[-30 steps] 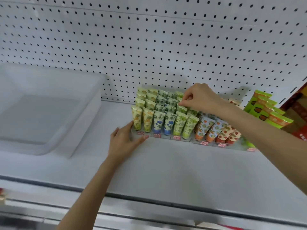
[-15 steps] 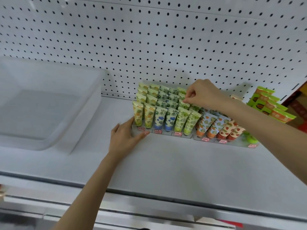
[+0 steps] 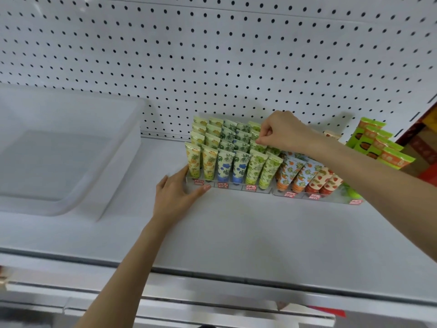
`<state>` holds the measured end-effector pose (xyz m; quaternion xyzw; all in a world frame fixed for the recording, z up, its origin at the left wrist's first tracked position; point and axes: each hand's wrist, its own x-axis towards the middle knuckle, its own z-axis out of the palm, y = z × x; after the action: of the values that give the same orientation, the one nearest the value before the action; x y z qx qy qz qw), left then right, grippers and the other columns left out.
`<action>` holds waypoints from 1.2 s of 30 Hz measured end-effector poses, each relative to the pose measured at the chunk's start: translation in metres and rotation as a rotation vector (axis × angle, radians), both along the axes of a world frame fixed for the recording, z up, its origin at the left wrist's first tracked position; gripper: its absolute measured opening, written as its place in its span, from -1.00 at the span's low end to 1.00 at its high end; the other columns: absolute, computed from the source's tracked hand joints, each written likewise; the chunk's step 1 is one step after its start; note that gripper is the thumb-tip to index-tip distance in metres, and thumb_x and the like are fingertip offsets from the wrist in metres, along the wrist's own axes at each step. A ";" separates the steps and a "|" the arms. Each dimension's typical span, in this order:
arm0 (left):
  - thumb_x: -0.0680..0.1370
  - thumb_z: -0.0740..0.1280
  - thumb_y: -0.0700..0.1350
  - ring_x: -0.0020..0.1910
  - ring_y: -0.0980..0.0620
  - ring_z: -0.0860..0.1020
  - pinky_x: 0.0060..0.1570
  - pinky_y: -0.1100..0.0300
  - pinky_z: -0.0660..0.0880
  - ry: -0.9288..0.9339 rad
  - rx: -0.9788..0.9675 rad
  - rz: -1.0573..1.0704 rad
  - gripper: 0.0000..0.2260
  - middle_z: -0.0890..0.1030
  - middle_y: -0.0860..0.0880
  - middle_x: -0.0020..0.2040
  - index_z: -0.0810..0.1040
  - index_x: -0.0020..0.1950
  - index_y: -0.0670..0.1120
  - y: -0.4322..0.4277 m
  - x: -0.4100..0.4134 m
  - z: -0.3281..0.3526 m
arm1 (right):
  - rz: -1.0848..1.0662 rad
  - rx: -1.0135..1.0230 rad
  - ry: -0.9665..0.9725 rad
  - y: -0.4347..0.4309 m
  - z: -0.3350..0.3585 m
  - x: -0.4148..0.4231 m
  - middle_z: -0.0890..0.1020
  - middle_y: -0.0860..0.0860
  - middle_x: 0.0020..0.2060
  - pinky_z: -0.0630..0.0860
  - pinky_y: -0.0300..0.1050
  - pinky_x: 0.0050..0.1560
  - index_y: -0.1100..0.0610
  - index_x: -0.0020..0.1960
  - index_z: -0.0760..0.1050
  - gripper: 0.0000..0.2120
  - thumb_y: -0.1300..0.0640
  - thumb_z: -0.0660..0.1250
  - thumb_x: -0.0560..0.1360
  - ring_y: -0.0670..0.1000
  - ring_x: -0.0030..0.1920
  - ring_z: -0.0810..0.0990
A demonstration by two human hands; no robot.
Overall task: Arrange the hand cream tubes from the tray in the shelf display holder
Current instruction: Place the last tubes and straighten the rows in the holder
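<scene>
Over the display holder's (image 3: 236,187) green columns, the right hand (image 3: 283,133) pinches a green tube (image 3: 258,147). The left hand (image 3: 175,195), fingers flat, steadies the holder's front-left corner. Risk: forcing could topple neighbouring tubes (image 3: 241,162).

Bare left forearm (image 3: 132,261), bare right forearm (image 3: 378,181), slim wrists, left grip (image 3: 176,197) long-fingered, right grip (image 3: 281,133) round-knuckled

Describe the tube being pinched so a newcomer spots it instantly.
On the white shelf under the pegboard, find the clear display holder. The green tube stands just behind its front row; alone among the green ones, its top is pinched by the right hand.
</scene>
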<state>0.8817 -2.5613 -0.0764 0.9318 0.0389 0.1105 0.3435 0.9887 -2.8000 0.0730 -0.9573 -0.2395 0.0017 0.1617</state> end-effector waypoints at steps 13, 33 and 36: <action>0.34 0.09 0.46 0.33 0.06 0.41 0.43 0.01 0.11 0.014 -0.020 0.003 -0.24 0.50 0.09 0.34 0.26 0.48 0.13 0.000 -0.003 0.004 | -0.118 0.189 -0.176 -0.047 0.055 -0.011 0.55 -0.02 -0.35 0.31 -0.45 -0.31 0.12 -0.15 0.61 -0.86 0.05 0.40 0.48 -0.19 -0.39 0.43; 0.28 0.30 0.42 0.22 -0.14 0.45 0.39 -0.14 0.21 0.031 -0.079 0.165 -0.29 0.62 -0.03 0.15 0.41 0.31 0.07 -0.027 0.001 0.010 | -0.078 0.018 -0.122 -0.142 0.032 -0.044 0.53 -0.11 -0.27 0.31 -0.39 -0.28 0.03 -0.14 0.63 -0.97 0.08 0.43 0.44 -0.20 -0.31 0.46; 0.34 0.38 0.35 0.21 -0.12 0.46 0.39 -0.14 0.20 0.018 -0.067 0.168 -0.37 0.62 -0.02 0.14 0.42 0.30 0.07 -0.028 0.000 0.012 | -0.091 0.052 -0.114 -0.130 0.030 -0.024 0.54 -0.09 -0.29 0.36 -0.34 -0.27 0.07 -0.14 0.63 -0.96 0.11 0.42 0.46 -0.19 -0.31 0.47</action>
<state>0.8818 -2.5892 -0.0645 0.9142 0.1238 0.1289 0.3638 0.9647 -2.9302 0.1030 -0.9613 -0.2044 -0.0662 0.1726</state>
